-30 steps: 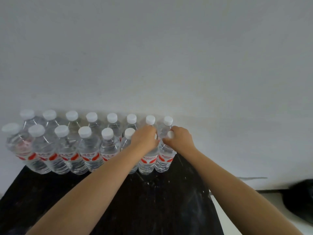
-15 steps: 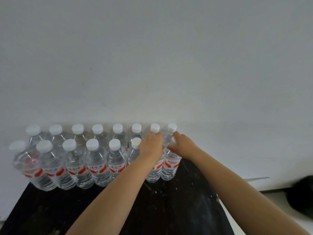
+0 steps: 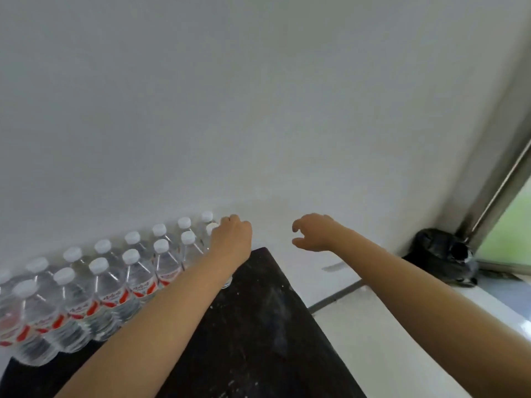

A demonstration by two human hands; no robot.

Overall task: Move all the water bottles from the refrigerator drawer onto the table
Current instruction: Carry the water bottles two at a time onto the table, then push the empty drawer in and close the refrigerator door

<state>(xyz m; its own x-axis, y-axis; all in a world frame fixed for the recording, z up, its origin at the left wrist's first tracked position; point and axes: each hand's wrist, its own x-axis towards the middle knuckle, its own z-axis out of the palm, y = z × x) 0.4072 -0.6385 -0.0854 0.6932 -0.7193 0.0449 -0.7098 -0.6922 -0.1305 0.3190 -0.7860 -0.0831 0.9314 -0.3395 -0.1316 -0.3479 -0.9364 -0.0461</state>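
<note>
Clear plastic water bottles (image 3: 94, 288) with white caps and red-and-white labels stand in two rows along the black counter (image 3: 258, 326), against a white wall (image 3: 258, 96). The left hand (image 3: 232, 239) rests curled over the row's right end; whether it grips a bottle cannot be told. The right hand (image 3: 314, 232) hovers empty, fingers spread, beyond the counter's edge.

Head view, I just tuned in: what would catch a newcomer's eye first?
The double row of water bottles with white caps and red labels, standing along the white wall at the back of the black table. Then the two bare arms: the left hand rests at the row's right end, and the right hand hovers empty, fingers curled, off the table's right edge.
</note>
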